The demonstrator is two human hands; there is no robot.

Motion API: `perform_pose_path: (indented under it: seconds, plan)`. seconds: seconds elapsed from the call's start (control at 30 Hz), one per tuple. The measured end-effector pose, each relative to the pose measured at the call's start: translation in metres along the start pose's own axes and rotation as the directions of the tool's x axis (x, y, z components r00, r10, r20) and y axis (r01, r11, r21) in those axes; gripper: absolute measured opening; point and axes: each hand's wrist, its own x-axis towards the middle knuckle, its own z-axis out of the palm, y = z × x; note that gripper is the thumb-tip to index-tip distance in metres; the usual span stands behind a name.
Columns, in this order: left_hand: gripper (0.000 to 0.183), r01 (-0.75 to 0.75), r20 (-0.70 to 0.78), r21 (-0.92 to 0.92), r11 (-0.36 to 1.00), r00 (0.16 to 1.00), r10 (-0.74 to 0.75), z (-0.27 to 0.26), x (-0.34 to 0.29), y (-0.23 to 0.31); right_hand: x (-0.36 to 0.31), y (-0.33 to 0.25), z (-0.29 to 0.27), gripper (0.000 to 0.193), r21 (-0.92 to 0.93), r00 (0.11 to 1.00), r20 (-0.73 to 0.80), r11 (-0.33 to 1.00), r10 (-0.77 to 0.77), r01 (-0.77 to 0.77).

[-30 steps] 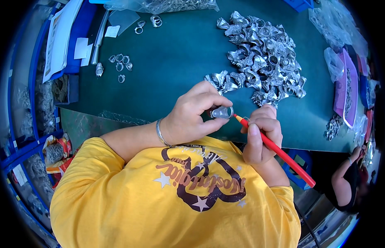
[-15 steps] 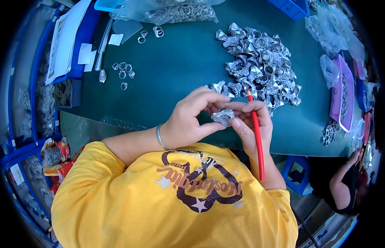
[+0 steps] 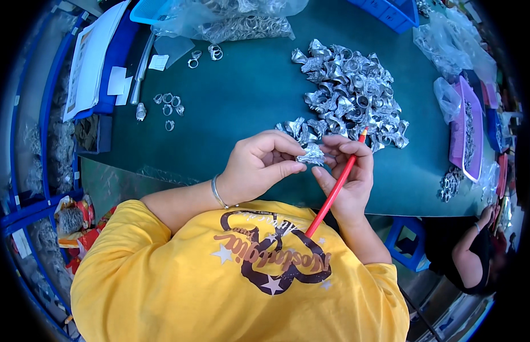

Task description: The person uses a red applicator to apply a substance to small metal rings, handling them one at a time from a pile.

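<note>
Between the thumb and fingers of my left hand (image 3: 259,162) is a chunky silver metal ring (image 3: 311,154), its ridged face turned up. My right hand (image 3: 351,179) has a long red pencil (image 3: 335,192) lodged between its fingers, tip pointing away from me and tail near my shirt. The right thumb and fingertips curve close to the ring's right side; whether they touch it I cannot tell. Just beyond both hands lies a large heap of similar silver rings (image 3: 356,85), with a few rings (image 3: 299,130) spilling toward my fingers.
Several rings (image 3: 168,102) lie loose at left, beside a metal rod (image 3: 141,71). A bag of rings (image 3: 253,25) and a blue basket (image 3: 390,14) stand at the back. At right are a purple basket (image 3: 459,131) and a co-worker's arm (image 3: 469,256).
The ring has turned in my left fingers, and my right hand has opened away from it slightly. The red pencil has swung from nearly upright to a slant, its tail moving left.
</note>
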Motion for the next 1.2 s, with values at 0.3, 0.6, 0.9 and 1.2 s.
perform_pose_path:
  seconds: [0.3, 0.6, 0.9, 1.2]
  plan:
    - [0.013, -0.263, 0.108, 0.459, 0.848, 0.965, 0.241, -0.004, 0.008, 0.011, 0.0, 0.0, 0.002, 0.031, -0.134, 0.991, -0.038, 0.983, -0.129, 0.123]
    - [0.02, -0.518, 0.425, 0.794, -0.319, 0.097, 0.9, -0.05, 0.118, 0.138, -0.002, -0.005, -0.005, 0.026, -0.078, 0.98, -0.145, 0.989, -0.138, 0.128]
    - [0.008, -0.52, 0.46, 0.832, -0.196, 0.447, 0.768, -0.056, 0.138, 0.107, -0.008, -0.008, -0.013, 0.023, -0.102, 0.976, -0.202, 0.993, -0.078, 0.059]
    - [0.014, -0.292, 0.196, 0.782, 0.551, 0.954, 0.228, -0.039, 0.107, -0.035, -0.004, -0.007, -0.008, 0.024, -0.084, 0.995, -0.103, 0.996, -0.009, 0.0]
